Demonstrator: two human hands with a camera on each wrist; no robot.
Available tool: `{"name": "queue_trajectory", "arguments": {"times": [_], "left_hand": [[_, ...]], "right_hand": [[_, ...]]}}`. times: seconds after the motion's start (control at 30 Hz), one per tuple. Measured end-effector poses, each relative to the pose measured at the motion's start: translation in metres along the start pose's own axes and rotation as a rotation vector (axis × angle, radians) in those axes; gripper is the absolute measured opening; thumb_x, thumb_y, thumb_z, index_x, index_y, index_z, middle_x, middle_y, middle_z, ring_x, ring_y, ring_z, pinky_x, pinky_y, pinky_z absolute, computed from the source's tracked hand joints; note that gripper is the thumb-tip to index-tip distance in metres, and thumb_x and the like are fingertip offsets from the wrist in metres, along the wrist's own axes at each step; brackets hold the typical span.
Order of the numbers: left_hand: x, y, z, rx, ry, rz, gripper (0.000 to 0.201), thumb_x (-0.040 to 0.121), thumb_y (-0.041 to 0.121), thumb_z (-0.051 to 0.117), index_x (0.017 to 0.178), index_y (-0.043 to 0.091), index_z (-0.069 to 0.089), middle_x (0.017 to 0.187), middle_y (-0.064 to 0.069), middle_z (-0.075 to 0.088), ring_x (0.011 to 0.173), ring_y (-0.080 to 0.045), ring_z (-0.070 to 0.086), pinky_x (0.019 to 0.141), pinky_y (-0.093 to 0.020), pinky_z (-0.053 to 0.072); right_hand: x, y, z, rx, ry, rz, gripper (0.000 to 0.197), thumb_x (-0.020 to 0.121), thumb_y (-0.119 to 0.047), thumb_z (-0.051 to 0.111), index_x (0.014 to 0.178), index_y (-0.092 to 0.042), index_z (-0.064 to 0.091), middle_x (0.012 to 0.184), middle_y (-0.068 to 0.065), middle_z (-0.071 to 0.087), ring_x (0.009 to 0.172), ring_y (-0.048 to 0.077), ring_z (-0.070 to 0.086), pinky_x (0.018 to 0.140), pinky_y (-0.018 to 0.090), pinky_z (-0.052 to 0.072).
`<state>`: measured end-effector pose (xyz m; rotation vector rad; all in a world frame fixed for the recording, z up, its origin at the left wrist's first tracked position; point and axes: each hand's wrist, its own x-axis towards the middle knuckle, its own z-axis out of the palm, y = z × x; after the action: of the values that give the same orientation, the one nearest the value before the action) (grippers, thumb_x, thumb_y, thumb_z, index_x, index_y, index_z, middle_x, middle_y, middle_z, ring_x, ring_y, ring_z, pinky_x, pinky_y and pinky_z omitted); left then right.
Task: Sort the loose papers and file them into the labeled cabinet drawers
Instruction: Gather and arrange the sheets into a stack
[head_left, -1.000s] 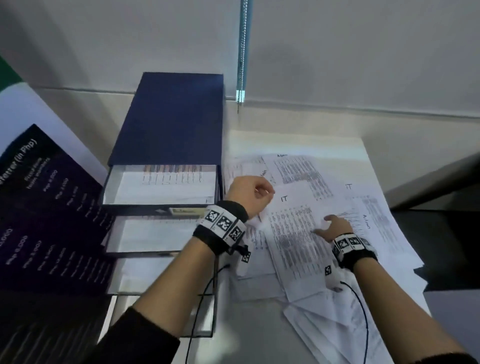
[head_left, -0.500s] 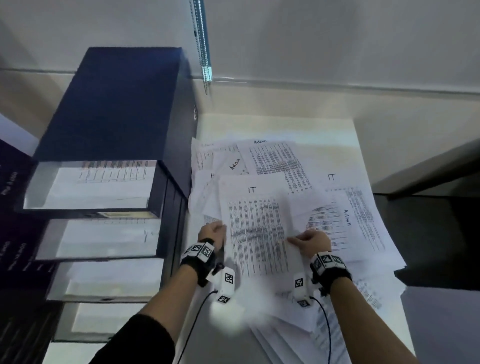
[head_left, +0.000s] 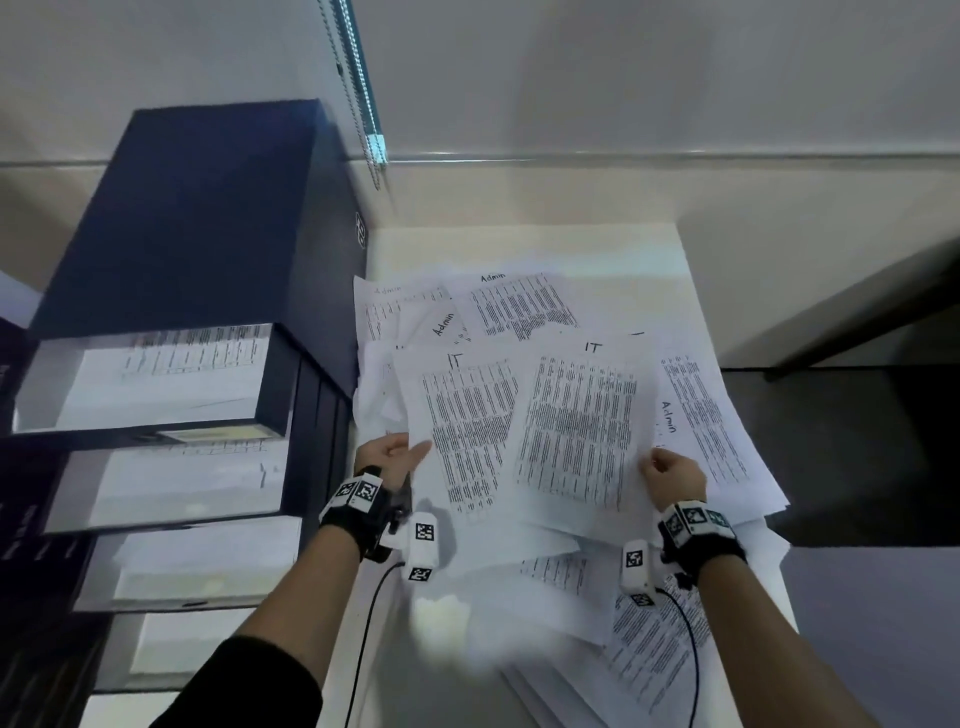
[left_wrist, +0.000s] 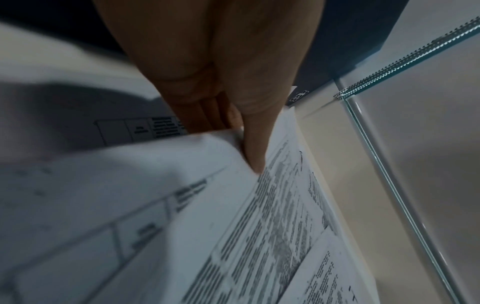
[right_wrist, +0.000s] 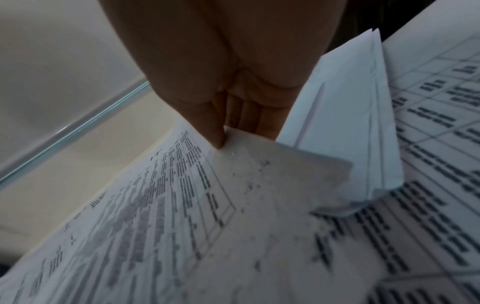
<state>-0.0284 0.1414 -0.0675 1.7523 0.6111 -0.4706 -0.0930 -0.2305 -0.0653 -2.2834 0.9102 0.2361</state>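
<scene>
Two printed sheets headed "IT" are lifted above the heap of loose papers (head_left: 717, 415). My left hand (head_left: 397, 457) pinches the left IT sheet (head_left: 467, 431) at its left edge, thumb on top (left_wrist: 253, 144). My right hand (head_left: 670, 475) pinches the right IT sheet (head_left: 582, 421) at its lower right edge, thumb over the paper (right_wrist: 215, 131). Sheets headed "Admin" (head_left: 519, 306) lie further back. The dark blue drawer cabinet (head_left: 197, 228) stands at the left with several drawers pulled out, each holding papers; its top drawer (head_left: 150, 379) shows a printed sheet.
The white table (head_left: 519, 249) ends at a wall behind and drops to a dark floor (head_left: 857, 452) on the right. A beaded blind chain (head_left: 358, 93) hangs by the cabinet's back corner. More sheets spill off the pile's near end (head_left: 649, 639).
Both hands drew toward me and took hold of a sheet each. The two IT sheets, overlapping before, now stand apart side by side. The camera view shifted right and down.
</scene>
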Motion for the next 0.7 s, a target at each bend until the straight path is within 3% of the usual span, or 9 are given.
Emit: {"name": "queue_trajectory", "arguments": {"times": [0.1,0.17,0.23,0.3,0.37,0.43,0.57,0.63,0.7], "left_hand": [[0.001,-0.009,-0.006,0.087,0.0,-0.024,0.061,0.046,0.036,0.098,0.098,0.015,0.073,0.09,-0.001,0.076,0.085,-0.018,0.073,0.082,-0.032,0.058],[0.009,-0.02,-0.007,0.131,0.06,-0.021,0.085,0.029,0.055,0.097,0.099,0.016,0.072,0.093,0.002,0.075,0.085,-0.017,0.072,0.08,-0.033,0.06],[0.003,-0.021,-0.003,0.124,0.102,0.04,0.069,0.04,0.063,0.091,0.078,0.012,0.065,0.073,0.007,0.066,0.066,-0.019,0.063,0.066,-0.028,0.055],[-0.019,-0.003,0.0,0.079,0.105,0.099,0.045,0.072,0.056,0.078,0.07,0.014,0.059,0.064,0.004,0.052,0.064,-0.019,0.05,0.063,-0.023,0.038],[-0.03,0.009,-0.002,-0.002,0.14,0.098,0.035,0.092,0.039,0.063,0.102,0.007,0.072,0.091,0.0,0.064,0.092,-0.017,0.059,0.08,-0.022,0.039],[-0.034,0.018,-0.007,-0.092,0.207,0.105,0.041,0.099,0.031,0.053,0.127,0.001,0.061,0.116,-0.002,0.061,0.113,-0.015,0.054,0.092,-0.019,0.036],[-0.031,0.027,-0.026,-0.142,0.272,0.139,0.046,0.103,0.03,0.046,0.14,0.003,0.048,0.141,-0.008,0.051,0.133,-0.021,0.045,0.103,-0.022,0.032],[-0.03,0.03,-0.031,-0.125,0.256,0.123,0.046,0.104,0.029,0.043,0.143,0.004,0.044,0.138,-0.003,0.05,0.134,-0.021,0.043,0.107,-0.024,0.029],[-0.021,0.023,-0.032,-0.119,0.195,0.089,0.045,0.103,0.03,0.042,0.141,0.006,0.046,0.139,-0.004,0.051,0.134,-0.025,0.045,0.114,-0.035,0.031]], "right_hand": [[-0.002,0.003,-0.001,0.017,0.003,0.008,0.026,0.095,-0.019,0.057,0.112,-0.008,0.071,0.099,0.014,0.073,0.077,0.024,0.058,0.077,0.029,0.049],[-0.006,0.001,0.002,0.024,-0.017,0.013,0.026,0.095,-0.017,0.055,0.114,-0.008,0.07,0.1,0.014,0.072,0.078,0.024,0.056,0.074,0.028,0.045],[-0.013,-0.002,0.007,0.002,-0.062,0.007,0.026,0.092,-0.011,0.054,0.113,-0.008,0.07,0.099,0.014,0.071,0.08,0.025,0.056,0.074,0.027,0.042],[-0.023,-0.009,0.015,-0.008,-0.103,-0.025,0.029,0.087,-0.002,0.053,0.11,-0.007,0.07,0.1,0.012,0.071,0.085,0.026,0.059,0.078,0.027,0.046],[-0.031,-0.018,0.024,0.021,-0.118,-0.056,0.033,0.085,0.004,0.051,0.111,-0.006,0.069,0.105,0.01,0.071,0.093,0.025,0.06,0.085,0.028,0.047],[-0.036,-0.026,0.031,0.03,-0.123,-0.075,0.033,0.088,0.005,0.05,0.114,-0.006,0.067,0.109,0.009,0.07,0.093,0.022,0.059,0.086,0.027,0.046],[-0.045,-0.043,0.044,0.027,-0.123,-0.107,0.029,0.088,0.006,0.051,0.11,-0.004,0.067,0.107,0.011,0.071,0.087,0.022,0.058,0.08,0.023,0.043],[-0.05,-0.05,0.05,0.021,-0.121,-0.128,0.034,0.085,0.008,0.052,0.114,-0.002,0.067,0.111,0.012,0.07,0.097,0.026,0.063,0.086,0.022,0.044],[-0.054,-0.058,0.056,0.021,-0.129,-0.148,0.04,0.083,0.009,0.051,0.118,-0.003,0.066,0.114,0.011,0.069,0.106,0.027,0.063,0.092,0.024,0.045]]}}
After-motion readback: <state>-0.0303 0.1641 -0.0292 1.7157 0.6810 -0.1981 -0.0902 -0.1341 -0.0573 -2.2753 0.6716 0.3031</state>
